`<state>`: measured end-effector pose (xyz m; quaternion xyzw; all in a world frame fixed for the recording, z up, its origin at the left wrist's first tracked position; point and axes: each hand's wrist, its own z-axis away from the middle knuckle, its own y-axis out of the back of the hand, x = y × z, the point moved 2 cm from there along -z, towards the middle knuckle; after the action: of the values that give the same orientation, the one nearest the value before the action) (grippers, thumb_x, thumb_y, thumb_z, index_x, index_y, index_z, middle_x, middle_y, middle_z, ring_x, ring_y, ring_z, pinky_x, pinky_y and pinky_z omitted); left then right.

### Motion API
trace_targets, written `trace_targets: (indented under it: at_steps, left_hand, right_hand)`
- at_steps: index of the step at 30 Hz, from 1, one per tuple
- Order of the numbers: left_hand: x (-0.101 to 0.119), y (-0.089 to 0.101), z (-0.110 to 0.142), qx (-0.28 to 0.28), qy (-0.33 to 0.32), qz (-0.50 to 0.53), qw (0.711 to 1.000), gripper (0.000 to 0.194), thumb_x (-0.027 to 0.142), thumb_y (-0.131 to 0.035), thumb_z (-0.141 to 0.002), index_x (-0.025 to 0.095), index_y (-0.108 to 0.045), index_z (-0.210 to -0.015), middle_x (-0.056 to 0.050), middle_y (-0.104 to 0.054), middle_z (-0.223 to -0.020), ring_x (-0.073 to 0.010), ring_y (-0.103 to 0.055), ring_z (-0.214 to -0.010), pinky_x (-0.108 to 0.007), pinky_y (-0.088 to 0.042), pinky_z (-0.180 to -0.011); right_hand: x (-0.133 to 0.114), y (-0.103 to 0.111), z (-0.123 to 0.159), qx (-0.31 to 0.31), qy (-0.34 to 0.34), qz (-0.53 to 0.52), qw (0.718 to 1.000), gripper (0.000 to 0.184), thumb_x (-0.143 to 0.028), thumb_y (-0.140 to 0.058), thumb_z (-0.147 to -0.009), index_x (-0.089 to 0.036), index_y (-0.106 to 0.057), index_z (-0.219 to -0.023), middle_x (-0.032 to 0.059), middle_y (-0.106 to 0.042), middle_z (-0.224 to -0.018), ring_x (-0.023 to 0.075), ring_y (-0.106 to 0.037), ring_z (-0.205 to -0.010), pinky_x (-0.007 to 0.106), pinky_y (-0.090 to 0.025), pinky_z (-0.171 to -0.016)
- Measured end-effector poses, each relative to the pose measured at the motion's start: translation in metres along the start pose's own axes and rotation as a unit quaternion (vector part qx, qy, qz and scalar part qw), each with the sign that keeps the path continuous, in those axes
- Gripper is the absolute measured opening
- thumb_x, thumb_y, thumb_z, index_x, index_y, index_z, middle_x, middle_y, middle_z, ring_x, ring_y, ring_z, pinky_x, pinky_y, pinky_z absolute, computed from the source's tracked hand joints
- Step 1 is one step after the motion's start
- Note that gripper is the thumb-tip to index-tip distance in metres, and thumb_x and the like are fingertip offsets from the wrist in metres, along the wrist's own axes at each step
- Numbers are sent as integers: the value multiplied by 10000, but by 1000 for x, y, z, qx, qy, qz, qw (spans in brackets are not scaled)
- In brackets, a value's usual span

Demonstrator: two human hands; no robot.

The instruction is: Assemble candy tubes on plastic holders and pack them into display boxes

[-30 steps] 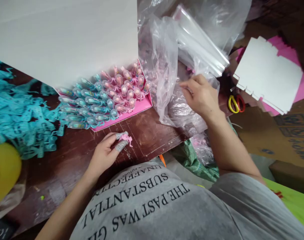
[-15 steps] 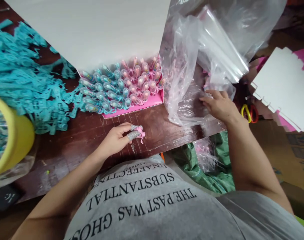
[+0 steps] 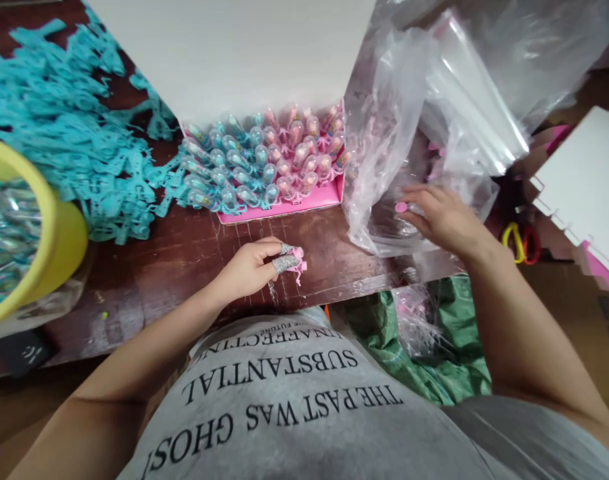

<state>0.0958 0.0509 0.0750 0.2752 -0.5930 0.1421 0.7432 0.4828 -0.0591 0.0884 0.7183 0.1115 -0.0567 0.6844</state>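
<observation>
Grey wrapping covers the thumb and a finger of my left hand [image 3: 250, 268], which pinches a small pink plastic piece [image 3: 298, 259] over the brown table [image 3: 329, 268]. To the right, my right hand [image 3: 441, 217] grips a small round pink cap [image 3: 401, 207] between thumb and fingers, above a clear plastic bag [image 3: 371, 230]. Beyond my left hand stands a pink box [image 3: 304, 205] with its white lid raised. Inside it are rows of clear-domed pieces, teal [image 3: 237, 160] on the left and pink [image 3: 301, 156] on the right.
A heap of teal plastic pieces [image 3: 89, 150] covers the table's left side. In front of it, a yellow bucket [image 3: 67, 233] holds shiny clear-and-teal items. Red and yellow-handled scissors [image 3: 520, 243] and white card sheets [image 3: 589, 193] are at right. Green sacking [image 3: 461, 333] hangs below the table edge.
My right hand has drawn back a little from the crumpled bag, and a round pink cap now shows in its fingers. My left hand keeps its pinch. The whole view has shifted slightly.
</observation>
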Motion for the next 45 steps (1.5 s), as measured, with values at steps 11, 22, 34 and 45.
trace_targets:
  at_steps: [11, 22, 34, 45]
  left_hand:
    - [10, -8, -5, -31, -108, -47, 993, 199, 150, -632, -986, 216, -820, -980, -35, -757, -970, -144, -699, -879, -274, -584, -840]
    - [11, -13, 7, 70, -267, -465, 841, 354, 204, -428, -1111, 179, -777, -1057, -55, -788, -1089, -134, -718, -762, -245, -537, -613]
    - [7, -4, 6, -9, -203, -294, 934, 261, 93, -515, -1005, 165, -759, -1062, -72, -758, -1118, -165, -746, -963, -256, -603, -767]
    - [10, 1, 17, 35, -224, -376, 899, 289, 172, -491, -1062, 184, -778, -1094, -64, -781, -1133, -144, -752, -865, -216, -522, -584]
  right_hand:
    - [-166, -26, -10, 29, 151, -212, 965, 257, -352, -565, -1110, -227, -675, -1306, 92, -755, -1165, 206, -744, -1014, 346, -648, -840]
    - [-164, -32, -17, -4, 99, -290, 952, 254, -391, -601, -1095, -164, -705, -1144, 76, -776, -994, 183, -719, -847, 318, -560, -772]
    - [-167, -34, -4, -20, 83, -258, 962, 471, -517, -568, -1096, -130, -630, -1357, 147, -772, -1189, 244, -756, -1017, 366, -605, -814]
    - [-174, -36, -11, -14, 96, -250, 964, 365, -451, -454, -1150, -161, -673, -1171, 83, -788, -1005, 194, -748, -869, 325, -583, -763]
